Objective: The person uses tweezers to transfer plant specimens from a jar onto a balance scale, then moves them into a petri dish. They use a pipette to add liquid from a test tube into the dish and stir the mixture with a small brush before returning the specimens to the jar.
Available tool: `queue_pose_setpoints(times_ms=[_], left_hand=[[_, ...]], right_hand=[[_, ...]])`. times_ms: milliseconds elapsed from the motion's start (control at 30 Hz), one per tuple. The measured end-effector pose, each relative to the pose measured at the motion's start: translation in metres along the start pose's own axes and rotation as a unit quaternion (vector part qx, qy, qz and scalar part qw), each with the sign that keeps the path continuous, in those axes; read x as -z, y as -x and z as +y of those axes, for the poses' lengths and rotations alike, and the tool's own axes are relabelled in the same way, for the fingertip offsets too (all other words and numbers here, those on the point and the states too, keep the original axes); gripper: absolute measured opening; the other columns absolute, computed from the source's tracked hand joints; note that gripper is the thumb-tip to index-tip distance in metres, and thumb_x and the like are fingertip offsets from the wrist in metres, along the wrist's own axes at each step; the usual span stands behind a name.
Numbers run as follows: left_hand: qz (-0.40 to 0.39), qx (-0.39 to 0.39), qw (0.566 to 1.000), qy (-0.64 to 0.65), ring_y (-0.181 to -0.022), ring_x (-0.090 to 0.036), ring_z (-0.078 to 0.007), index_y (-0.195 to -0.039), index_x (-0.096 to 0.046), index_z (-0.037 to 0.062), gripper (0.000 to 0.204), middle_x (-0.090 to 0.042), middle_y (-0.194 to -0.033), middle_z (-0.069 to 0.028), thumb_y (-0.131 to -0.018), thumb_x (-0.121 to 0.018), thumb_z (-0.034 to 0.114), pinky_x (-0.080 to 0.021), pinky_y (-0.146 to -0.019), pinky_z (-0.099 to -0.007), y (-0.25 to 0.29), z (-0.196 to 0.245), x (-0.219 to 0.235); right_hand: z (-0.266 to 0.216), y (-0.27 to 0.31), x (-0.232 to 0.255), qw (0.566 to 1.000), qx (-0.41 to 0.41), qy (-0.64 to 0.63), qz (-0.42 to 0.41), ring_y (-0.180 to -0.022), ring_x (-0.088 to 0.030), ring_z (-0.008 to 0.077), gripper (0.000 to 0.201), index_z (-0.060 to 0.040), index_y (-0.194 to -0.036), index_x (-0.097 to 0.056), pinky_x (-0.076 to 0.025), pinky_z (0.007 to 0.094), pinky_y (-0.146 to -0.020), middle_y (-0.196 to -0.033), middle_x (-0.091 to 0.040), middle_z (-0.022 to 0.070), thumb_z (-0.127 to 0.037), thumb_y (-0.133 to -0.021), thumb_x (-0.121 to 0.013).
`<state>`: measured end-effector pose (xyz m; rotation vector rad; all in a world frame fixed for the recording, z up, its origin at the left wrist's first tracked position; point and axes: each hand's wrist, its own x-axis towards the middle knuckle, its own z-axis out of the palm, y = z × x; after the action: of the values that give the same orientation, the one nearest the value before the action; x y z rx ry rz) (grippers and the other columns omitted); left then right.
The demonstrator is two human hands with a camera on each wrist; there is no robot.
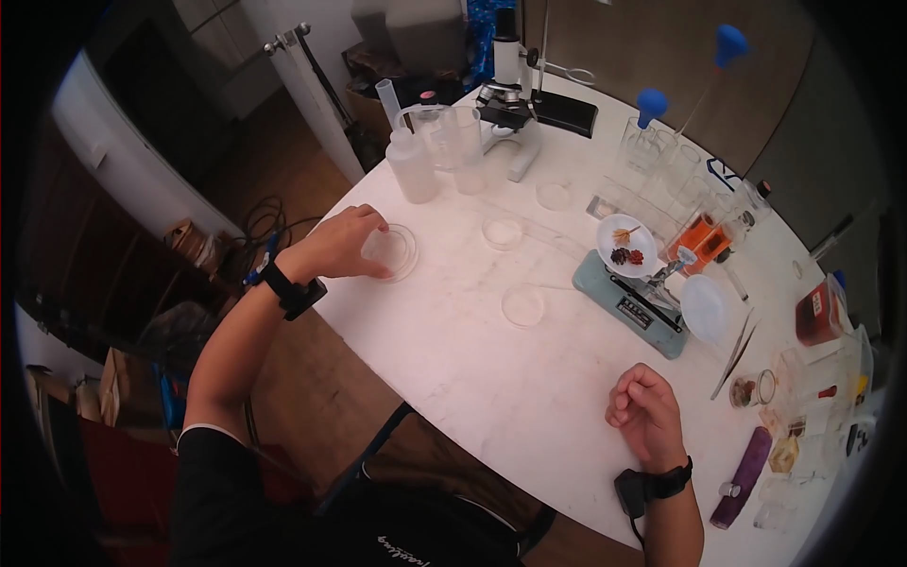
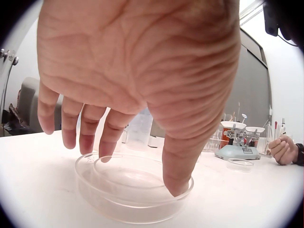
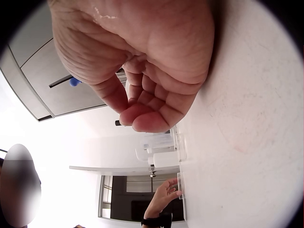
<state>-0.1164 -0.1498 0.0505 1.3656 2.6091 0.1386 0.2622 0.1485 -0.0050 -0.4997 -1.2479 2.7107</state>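
Note:
At the table's left edge my left hand (image 1: 345, 243) grips a small clear petri dish (image 1: 385, 248) by its rim, thumb on one side and index fingertip on the other. This dish sits inside a wider glass dish (image 2: 133, 216) in the left wrist view; the other fingers hang behind the rim. My right hand (image 1: 646, 406) rests on the table at the right with loosely curled fingers, holding nothing. Two more petri dishes, a near one (image 1: 523, 306) and a farther one (image 1: 502, 234), lie between the hands. A third dish (image 1: 554, 196) stands farther back.
A teal balance (image 1: 628, 312) bears dried bits on one white pan. Behind it stand tubes of orange liquid (image 1: 696, 236). A wash bottle (image 1: 412, 168), beakers and a microscope (image 1: 510, 104) stand at the back. Tweezers (image 1: 735, 354), a jar (image 1: 753, 389) and a purple roll (image 1: 742, 477) lie right.

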Motion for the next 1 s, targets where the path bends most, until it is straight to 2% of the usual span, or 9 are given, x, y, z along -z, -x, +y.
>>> queue_pose_setpoints(times_ms=[167,267,367,433,500,700,800,1000], left_hand=[[0.027,0.012,1.000,0.008,-0.113,-0.055,-0.0322,-0.116,-0.059,0.0013,0.058,-0.058,-0.119,-0.0149,-0.074,-0.078,0.037,-0.045,-0.096,-0.0387,0.000,0.005,0.006],[0.081,-0.011,0.996,0.021,-0.112,-0.056,-0.0320,-0.117,-0.059,0.0002,0.054,-0.060,-0.117,-0.0157,-0.078,-0.075,0.035,-0.045,-0.096,-0.0388,-0.006,0.013,0.006],[0.102,-0.060,0.993,0.014,-0.109,-0.057,-0.0321,-0.116,-0.060,-0.0007,0.054,-0.061,-0.115,-0.0166,-0.081,-0.072,0.039,-0.047,-0.092,-0.0393,-0.019,0.030,0.003],[0.110,-0.068,0.992,0.006,-0.107,-0.058,-0.0320,-0.116,-0.061,-0.0011,0.055,-0.062,-0.114,-0.0161,-0.081,-0.073,0.039,-0.048,-0.090,-0.0389,-0.029,0.045,-0.002],[0.122,-0.068,0.990,-0.011,-0.106,-0.058,-0.0316,-0.115,-0.061,-0.0021,0.056,-0.063,-0.111,-0.0152,-0.079,-0.074,0.038,-0.049,-0.088,-0.0384,-0.043,0.058,-0.010],[0.098,-0.051,0.994,-0.020,-0.106,-0.058,-0.0313,-0.108,-0.062,-0.0025,0.057,-0.063,-0.110,-0.0160,-0.075,-0.075,0.042,-0.050,-0.088,-0.0399,-0.082,0.105,-0.024],[0.059,-0.041,0.997,-0.031,-0.109,-0.057,-0.0312,-0.121,-0.059,-0.0022,0.066,-0.062,-0.115,-0.0161,-0.075,-0.076,0.042,-0.049,-0.092,-0.0388,-0.095,0.116,-0.026],[0.035,-0.037,0.997,-0.063,-0.110,-0.057,-0.0313,-0.122,-0.058,-0.0021,0.068,-0.061,-0.115,-0.0160,-0.075,-0.076,0.043,-0.049,-0.093,-0.0393,-0.112,0.122,-0.025]], right_hand=[[0.001,-0.001,0.002,1.000,0.000,-0.003,-0.002,-0.064,-0.053,0.0123,0.008,-0.0019,-0.094,-0.056,-0.045,0.0293,-0.064,-0.077,-0.058,0.0055,-0.009,-0.095,-0.051],[0.001,-0.001,0.002,1.000,-0.001,-0.007,-0.003,-0.064,-0.053,0.0123,0.008,-0.0021,-0.094,-0.056,-0.045,0.0292,-0.064,-0.077,-0.058,0.0056,-0.009,-0.096,-0.051],[0.002,-0.001,0.001,1.000,0.000,-0.002,0.001,-0.063,-0.052,0.0120,0.008,-0.0025,-0.093,-0.055,-0.044,0.0286,-0.062,-0.075,-0.057,0.0048,-0.010,-0.095,-0.052],[0.002,-0.002,-0.003,1.000,0.003,0.010,0.011,-0.061,-0.051,0.0114,0.009,-0.0034,-0.092,-0.054,-0.041,0.0273,-0.058,-0.072,-0.055,0.0029,-0.012,-0.094,-0.054],[0.002,-0.001,0.000,1.000,-0.001,0.002,0.003,-0.062,-0.052,0.0121,0.009,-0.0023,-0.093,-0.056,-0.044,0.0286,-0.062,-0.075,-0.057,0.0048,-0.010,-0.095,-0.052],[0.002,0.000,0.001,1.000,-0.004,-0.003,-0.002,-0.064,-0.053,0.0129,0.009,-0.0014,-0.093,-0.057,-0.045,0.0296,-0.064,-0.076,-0.058,0.0057,-0.009,-0.095,-0.053],[0.001,0.000,0.002,1.000,-0.007,0.000,-0.008,-0.064,-0.053,0.0128,0.010,-0.0012,-0.093,-0.057,-0.045,0.0297,-0.064,-0.076,-0.058,0.0056,-0.010,-0.095,-0.053],[0.000,0.000,0.001,1.000,-0.010,0.001,-0.013,-0.064,-0.053,0.0123,0.010,-0.0003,-0.094,-0.058,-0.045,0.0296,-0.065,-0.076,-0.059,0.0051,-0.010,-0.096,-0.054]])
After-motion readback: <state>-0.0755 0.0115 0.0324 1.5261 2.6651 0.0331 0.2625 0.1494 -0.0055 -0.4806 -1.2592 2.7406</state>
